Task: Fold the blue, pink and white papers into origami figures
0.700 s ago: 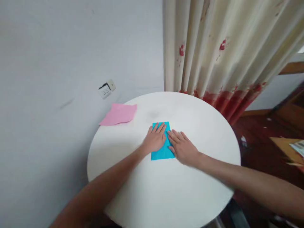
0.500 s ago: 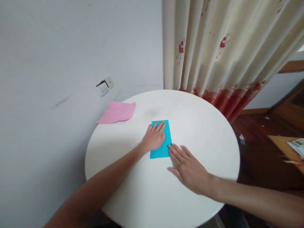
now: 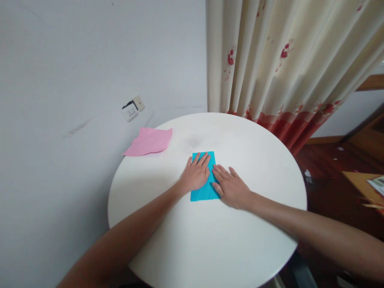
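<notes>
A blue sheet of paper (image 3: 204, 193), oblong in outline, lies flat on the round white table (image 3: 192, 236). My left hand (image 3: 195, 173) rests palm down across its upper left part, fingers stretched toward the far edge. Along the sheet's right edge lies my right hand (image 3: 231, 186), palm down with fingers extended and fingertips on the paper. Both hands are open and grasp nothing. Part of the sheet is hidden beneath them.
A pink sheet of paper (image 3: 150, 141) lies at the table's far left, reaching past its edge by the wall. A socket (image 3: 131, 112) is on the wall. A patterned curtain (image 3: 270, 72) hangs behind the table. Another tabletop (image 3: 360, 183) bearing papers stands at right.
My right hand has moved away from me along the blue paper's right edge, and its fingers now lie further up the sheet. My left hand has stayed in place.
</notes>
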### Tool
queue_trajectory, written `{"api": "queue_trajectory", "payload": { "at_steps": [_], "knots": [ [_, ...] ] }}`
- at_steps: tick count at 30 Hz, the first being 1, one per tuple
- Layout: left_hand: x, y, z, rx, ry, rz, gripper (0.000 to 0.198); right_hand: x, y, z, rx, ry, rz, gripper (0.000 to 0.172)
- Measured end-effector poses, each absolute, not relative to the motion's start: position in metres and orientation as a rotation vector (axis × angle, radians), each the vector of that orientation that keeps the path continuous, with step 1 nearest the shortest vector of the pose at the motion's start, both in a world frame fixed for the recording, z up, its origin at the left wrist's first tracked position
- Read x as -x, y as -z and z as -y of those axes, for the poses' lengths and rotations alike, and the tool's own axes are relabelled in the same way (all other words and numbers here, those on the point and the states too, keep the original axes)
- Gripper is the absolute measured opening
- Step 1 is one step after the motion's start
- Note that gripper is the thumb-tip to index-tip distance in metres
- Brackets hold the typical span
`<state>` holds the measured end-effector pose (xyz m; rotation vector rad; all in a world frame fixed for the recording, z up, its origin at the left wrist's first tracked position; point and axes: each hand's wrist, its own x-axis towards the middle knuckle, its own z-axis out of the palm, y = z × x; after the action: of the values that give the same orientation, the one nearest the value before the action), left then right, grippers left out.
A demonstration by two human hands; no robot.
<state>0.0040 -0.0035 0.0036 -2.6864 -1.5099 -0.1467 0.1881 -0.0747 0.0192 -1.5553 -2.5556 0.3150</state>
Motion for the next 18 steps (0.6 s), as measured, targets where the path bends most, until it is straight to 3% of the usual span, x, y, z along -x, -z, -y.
{"api": "queue_trajectory", "payload": {
  "at_steps": [8, 18],
  "knots": [
    [-0.003, -0.001, 0.000, 2.666, 0.160, 1.477, 0.058, -0.185, -0.013, -0.011, 1.692, -0.179, 2.460, 0.060],
    [-0.003, -0.005, 0.001, 2.671, 0.140, 1.485, 0.057, -0.183, -0.012, -0.007, 1.664, -0.189, 2.484, 0.064]
  ]
}}
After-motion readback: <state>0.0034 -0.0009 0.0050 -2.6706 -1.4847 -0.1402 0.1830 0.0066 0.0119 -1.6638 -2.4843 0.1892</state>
